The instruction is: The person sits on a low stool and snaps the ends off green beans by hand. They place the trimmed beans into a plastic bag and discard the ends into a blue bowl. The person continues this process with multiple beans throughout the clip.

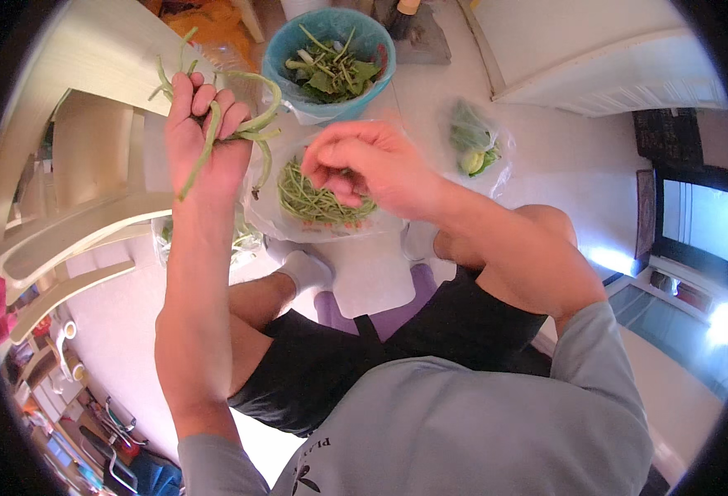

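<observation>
Several long green beans (267,118) are gripped in my left hand (212,130), raised at the upper left, their ends hanging out on both sides of the fist. My right hand (364,164), fingers curled, hovers above a pile of cut green beans (320,201) on a clear plastic bag (277,226) on the floor. Whether its fingertips hold anything cannot be seen. Just beyond stands a teal basin (326,113) lined with plastic, with leaves and stem scraps (333,77) in it.
A plastic bag of green vegetables (475,146) lies on the floor to the right. Another bag with greens (246,239) is partly behind my left forearm. Pale wooden furniture (109,68) borders the left; a white panelled piece (587,68) stands upper right. My feet flank the bean pile.
</observation>
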A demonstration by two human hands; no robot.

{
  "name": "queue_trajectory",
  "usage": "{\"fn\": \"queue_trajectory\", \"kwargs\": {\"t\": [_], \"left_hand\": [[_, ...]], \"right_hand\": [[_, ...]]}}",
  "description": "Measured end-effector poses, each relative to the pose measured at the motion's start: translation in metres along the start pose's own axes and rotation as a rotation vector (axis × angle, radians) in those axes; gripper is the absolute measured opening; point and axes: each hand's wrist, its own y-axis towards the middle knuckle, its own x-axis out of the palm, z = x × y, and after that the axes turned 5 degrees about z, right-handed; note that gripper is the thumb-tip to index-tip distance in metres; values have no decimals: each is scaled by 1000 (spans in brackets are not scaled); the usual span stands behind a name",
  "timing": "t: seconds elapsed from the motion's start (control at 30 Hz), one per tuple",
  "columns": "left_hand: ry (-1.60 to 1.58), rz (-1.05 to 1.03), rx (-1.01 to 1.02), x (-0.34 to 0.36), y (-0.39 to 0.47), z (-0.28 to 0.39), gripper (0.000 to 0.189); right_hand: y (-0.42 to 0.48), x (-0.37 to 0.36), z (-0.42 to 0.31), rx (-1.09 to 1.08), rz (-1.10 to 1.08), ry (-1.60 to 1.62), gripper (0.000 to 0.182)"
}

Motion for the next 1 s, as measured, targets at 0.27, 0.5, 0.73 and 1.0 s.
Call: {"fn": "queue_trajectory", "kwargs": {"t": [0.27, 0.5, 0.73, 1.0], "left_hand": [[-66, -8, -42, 20, -5, -21, 20], [-70, -91, -99, 8, -1, -3, 21], [-3, -400, -392, 16, -16, -6, 26], [174, -501, -592, 14, -26, -17, 24]], "right_hand": [[7, 23, 44, 11, 67, 113, 27], [-5, 5, 23, -112, -440, -589, 23], [-1, -21, -16, 238, -278, -125, 27], [5, -30, -47, 27, -99, -253, 26]]}}
